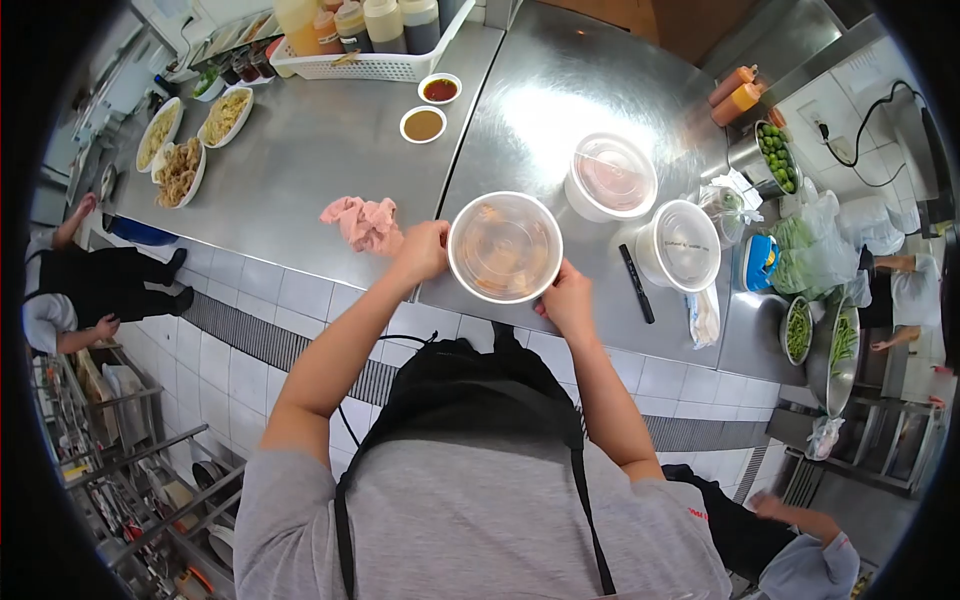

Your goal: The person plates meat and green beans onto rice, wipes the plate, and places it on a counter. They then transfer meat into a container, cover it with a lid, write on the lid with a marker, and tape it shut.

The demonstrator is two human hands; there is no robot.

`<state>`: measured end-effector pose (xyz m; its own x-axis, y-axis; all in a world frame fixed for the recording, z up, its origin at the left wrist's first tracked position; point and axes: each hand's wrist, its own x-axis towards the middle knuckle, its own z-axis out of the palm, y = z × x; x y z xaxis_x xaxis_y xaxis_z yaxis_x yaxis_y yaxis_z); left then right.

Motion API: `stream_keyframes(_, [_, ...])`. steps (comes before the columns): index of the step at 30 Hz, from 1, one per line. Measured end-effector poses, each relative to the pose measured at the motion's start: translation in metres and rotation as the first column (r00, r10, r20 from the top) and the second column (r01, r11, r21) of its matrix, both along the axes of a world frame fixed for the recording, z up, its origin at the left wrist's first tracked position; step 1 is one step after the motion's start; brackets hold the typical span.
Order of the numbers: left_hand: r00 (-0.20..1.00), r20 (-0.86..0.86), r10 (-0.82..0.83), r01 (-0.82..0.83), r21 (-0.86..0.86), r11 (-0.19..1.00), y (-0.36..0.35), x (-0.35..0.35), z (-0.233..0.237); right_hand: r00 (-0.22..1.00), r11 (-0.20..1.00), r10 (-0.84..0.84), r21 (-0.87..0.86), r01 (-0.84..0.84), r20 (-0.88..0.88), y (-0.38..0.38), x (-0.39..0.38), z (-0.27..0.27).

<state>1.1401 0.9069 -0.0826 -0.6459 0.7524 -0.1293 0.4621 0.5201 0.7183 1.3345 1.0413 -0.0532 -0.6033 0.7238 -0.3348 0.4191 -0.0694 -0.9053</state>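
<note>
My left hand (424, 251) grips the left side of a round lidded plastic tub (505, 248) at the front edge of the steel counter. On its lower right side, my right hand (568, 300) holds the same tub, fingers curled at the rim. Brownish food shows through the clear lid. Two more lidded tubs stand to the right: one with pinkish contents (612, 175), the other with handwriting on its lid (684, 246). A black marker (637, 283) lies between my right hand and the written-on tub. A crumpled pink cloth (362, 223) lies left of my left hand.
Two sauce cups (423, 124) sit near a white basket of squeeze bottles (375, 66). Bowls of food (225, 116) stand far left, limes (776, 158) and green vegetables (797, 331) far right. Other people stand left (75, 280), right (890, 290) and lower right (790, 540).
</note>
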Motion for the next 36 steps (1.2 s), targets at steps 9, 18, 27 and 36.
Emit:
stream_keyframes(9, [0.757, 0.653, -0.020, -0.272, 0.344, 0.898, 0.013, -0.006, 0.042, 0.947, 0.987, -0.093, -0.155, 0.046, -0.306, 0.046, -0.032, 0.030])
stream_keyframes(18, [0.627, 0.777, -0.056, -0.473, 0.436, 0.765, 0.035, 0.039, 0.048, 0.977, 0.967, 0.028, -0.242, -0.080, -0.211, 0.046, -0.072, 0.035])
stream_keyframes(27, [0.660, 0.751, 0.024, -0.519, 0.433, 0.737, 0.038, 0.046, 0.038, 0.938, 0.872, 0.281, 0.462, -0.162, -0.201, 0.044, -0.069, 0.056])
stream_keyframes(36, [0.889, 0.451, -0.077, -0.147, 0.441, 0.885, 0.042, 0.029, 0.047, 0.881, 0.906, 0.421, 0.058, -0.418, -0.216, 0.057, -0.058, 0.046])
